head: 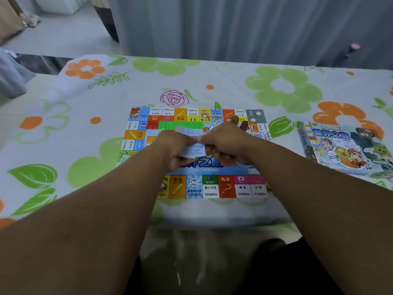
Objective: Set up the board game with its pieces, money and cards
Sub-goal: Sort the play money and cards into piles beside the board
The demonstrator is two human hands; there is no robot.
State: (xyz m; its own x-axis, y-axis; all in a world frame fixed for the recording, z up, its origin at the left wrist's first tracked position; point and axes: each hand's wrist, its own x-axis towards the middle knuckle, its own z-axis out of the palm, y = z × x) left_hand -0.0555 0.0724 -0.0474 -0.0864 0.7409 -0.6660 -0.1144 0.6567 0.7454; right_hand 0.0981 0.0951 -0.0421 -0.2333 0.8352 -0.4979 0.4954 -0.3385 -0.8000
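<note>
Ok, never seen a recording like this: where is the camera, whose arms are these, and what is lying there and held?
There is no machine here: the two arms belong to a person working bare-handed. The single picture comes from a wide-angle camera worn on that person's head, looking forward and down. A flowered cloth covers the surface. On it lies the open board, with a row of green pieces near its far side. The box lies apart, to the right. Over the board the left hand and right hand meet, both gripping a small stack of blue slips, probably play money or cards; the print is too blurred to tell.
</note>
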